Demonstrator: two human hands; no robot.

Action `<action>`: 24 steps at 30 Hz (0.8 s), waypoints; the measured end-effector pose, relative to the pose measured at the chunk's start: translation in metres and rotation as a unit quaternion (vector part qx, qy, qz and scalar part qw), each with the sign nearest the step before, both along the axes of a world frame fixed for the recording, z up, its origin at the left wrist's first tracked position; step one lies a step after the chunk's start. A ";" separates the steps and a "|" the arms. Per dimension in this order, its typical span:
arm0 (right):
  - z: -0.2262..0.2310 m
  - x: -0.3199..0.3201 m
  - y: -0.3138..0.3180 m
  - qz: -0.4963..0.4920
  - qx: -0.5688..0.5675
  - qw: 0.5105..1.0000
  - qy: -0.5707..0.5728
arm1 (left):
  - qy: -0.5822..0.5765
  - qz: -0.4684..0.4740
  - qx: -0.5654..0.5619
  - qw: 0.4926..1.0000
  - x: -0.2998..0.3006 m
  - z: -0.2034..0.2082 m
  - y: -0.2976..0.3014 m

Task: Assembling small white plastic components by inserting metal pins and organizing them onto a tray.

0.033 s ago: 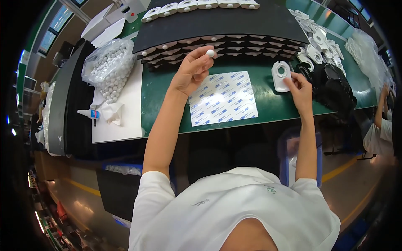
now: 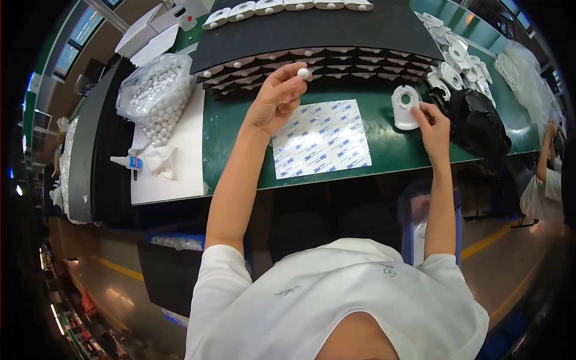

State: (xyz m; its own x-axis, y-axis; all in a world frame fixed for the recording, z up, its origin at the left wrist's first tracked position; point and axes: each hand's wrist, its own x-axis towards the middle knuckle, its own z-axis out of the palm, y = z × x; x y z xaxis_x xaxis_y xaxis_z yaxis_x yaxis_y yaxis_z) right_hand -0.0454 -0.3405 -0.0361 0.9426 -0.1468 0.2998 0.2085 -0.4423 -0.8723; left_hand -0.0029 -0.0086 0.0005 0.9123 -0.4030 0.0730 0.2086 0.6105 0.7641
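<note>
My left hand (image 2: 277, 101) is raised over the far side of the green table (image 2: 240, 162), pinching a small white ball (image 2: 303, 74) between thumb and fingertips. To the right, my right hand (image 2: 434, 127) grips the lower edge of a white plastic housing (image 2: 403, 122). This housing is oblong, with a round opening near its far end. Between my hands lies a shiny white sheet (image 2: 324, 141) with repeated blue print. The ball and the housing are well apart.
Black trays (image 2: 318, 33) holding white housings are stacked at the back. On the left are a clear bag of white balls (image 2: 159, 99), a glue bottle (image 2: 127, 162) and a crumpled tissue (image 2: 162, 161). Loose housings (image 2: 457, 57) and a black bag (image 2: 480, 126) lie right; another person's arm (image 2: 545, 153) is beyond.
My right hand and the housing have shifted very slightly up and to the right. The left hand still pinches the ball, nearly in the same place.
</note>
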 end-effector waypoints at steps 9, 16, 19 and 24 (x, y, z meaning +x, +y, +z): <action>0.047 -0.012 0.090 0.158 0.176 0.970 0.061 | 0.009 0.003 -0.007 1.000 0.006 -0.011 0.006; 0.023 0.006 0.135 0.234 0.144 0.956 0.105 | 0.011 0.005 -0.006 1.000 0.006 -0.010 0.005; 0.015 0.009 0.138 0.223 0.129 0.959 0.113 | 0.008 0.024 0.002 1.000 0.005 -0.010 0.002; 0.011 0.010 0.140 0.217 0.072 0.970 0.085 | 0.009 0.024 -0.017 1.000 0.007 -0.011 0.003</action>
